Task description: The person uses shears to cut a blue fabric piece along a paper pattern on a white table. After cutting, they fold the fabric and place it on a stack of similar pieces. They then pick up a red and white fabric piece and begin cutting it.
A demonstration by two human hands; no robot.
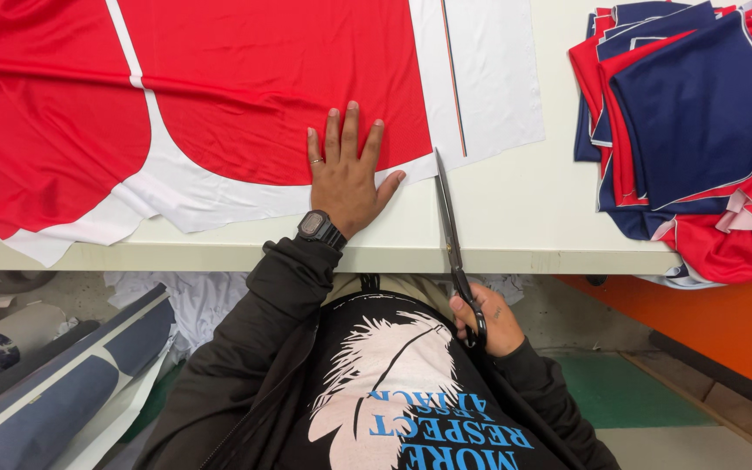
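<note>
Two hands were busy: the left hand (344,178) lay flat, fingers spread, on red cloth (263,78); the right hand (487,320) gripped black scissors (450,231).

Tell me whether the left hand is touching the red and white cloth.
Touching. The head view shows the left hand lying flat, fingers spread, on the red and white cloth, with no gap beneath the palm.

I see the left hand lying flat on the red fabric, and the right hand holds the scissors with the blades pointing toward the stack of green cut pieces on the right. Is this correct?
Not fully. The stack of cut pieces at the right is navy blue and red, not green, as the head view shows. The rest holds: the left hand lies flat on the red fabric, and the right hand holds the scissors.
</note>
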